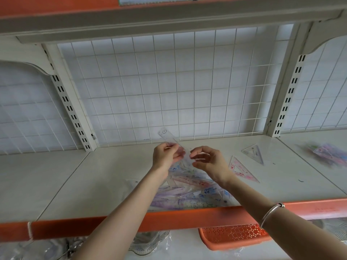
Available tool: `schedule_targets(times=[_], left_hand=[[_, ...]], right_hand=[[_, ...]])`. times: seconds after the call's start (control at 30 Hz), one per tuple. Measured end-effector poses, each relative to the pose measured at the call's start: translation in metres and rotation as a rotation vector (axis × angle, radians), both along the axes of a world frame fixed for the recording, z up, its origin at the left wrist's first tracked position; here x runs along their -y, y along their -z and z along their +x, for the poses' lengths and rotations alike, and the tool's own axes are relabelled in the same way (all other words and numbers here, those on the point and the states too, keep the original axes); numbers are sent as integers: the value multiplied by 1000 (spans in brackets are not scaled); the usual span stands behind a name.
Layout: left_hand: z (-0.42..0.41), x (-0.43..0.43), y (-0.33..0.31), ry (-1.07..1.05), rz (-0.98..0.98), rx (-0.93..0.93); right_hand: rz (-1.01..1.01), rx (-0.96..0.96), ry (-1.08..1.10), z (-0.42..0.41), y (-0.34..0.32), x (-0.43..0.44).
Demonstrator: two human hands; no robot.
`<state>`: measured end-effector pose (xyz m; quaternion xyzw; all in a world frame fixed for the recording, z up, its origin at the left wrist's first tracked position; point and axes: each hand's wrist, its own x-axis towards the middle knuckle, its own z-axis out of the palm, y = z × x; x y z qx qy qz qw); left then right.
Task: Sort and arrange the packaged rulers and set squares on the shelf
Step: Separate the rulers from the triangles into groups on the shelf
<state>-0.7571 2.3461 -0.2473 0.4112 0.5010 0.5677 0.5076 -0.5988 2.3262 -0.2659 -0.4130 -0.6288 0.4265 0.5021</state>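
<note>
Two bare hands are raised over the middle of a pale shelf (105,177) with an orange front lip. The left hand (166,154) pinches a clear ruler (166,136) partway along its length. The ruler tilts up and away to the left, and its upper end shows against the white wire grid (187,81) at the back of the shelf. The right hand (208,160) is just beside the left, its fingers curled toward the ruler's lower end with thumb and forefinger a little apart. The clear plastic blurs there, so I cannot tell whether it actually has hold of the ruler. A silver bangle (270,212) sits on the right forearm.

Directly below the hands, a loose pile of packaged rulers (187,192) in pink, purple and blue lies jumbled on the shelf and reaches the front lip. To the right of it a pink set square (242,170) lies flat. A clear set square (253,152) lies just beyond that, nearer the back, and the two do not touch. Farther right, past a seam in the shelf, a blurred heap of pastel packets (328,152) rests well apart from the rest.

Under the shelf, an orange perforated basket (234,237) sits on the level below, beside wrapped glassware (150,243).
</note>
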Motion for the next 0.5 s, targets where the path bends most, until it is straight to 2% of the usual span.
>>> schedule_targets(times=[0.13,0.23,0.37,0.5], left_hand=[[-10,-6,3,-61,29,-87],[-20,-9,8,-102,45,-193],[-33,-13,20,-128,24,-281],[-41,-10,25,-117,6,-344]], right_hand=[[124,405,71,6,-2,-6],[137,717,21,11,-2,-10],[92,880,-42,12,-1,-7],[142,932,-24,12,1,-4]])
